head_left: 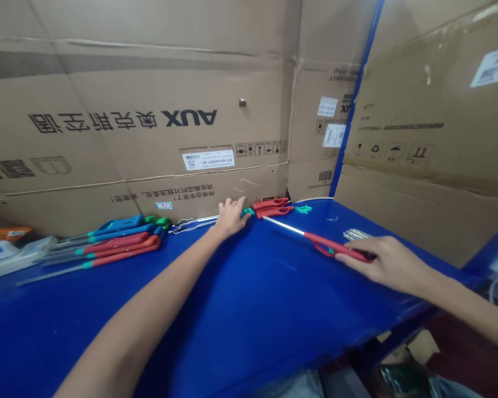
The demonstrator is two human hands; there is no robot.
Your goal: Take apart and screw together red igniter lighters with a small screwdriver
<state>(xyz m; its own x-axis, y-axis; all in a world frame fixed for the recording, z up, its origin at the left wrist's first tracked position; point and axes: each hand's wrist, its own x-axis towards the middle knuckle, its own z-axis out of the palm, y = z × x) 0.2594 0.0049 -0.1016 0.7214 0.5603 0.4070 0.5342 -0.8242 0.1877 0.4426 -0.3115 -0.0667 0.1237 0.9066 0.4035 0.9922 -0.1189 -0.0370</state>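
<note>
My right hand (382, 262) is wrapped round the red handle of a long-necked lighter (336, 246), whose silver tube points up and left. My left hand (231, 216) reaches to the back of the table, fingers apart over small teal pieces (248, 211). Under and beside that hand lie thin metal tubes and wires (195, 223). Just to its right rest red lighter handles (271, 207) without visible tubes. More small green pieces (302, 209) sit in a little heap to the right of those handles.
On the left of the blue table (240, 315) lies a row of blue and red lighters (120, 243). Cardboard walls (149, 83) close off the back and right. Silver tubes (356, 234) lie behind my right hand. An orange box (8, 234) stands far left.
</note>
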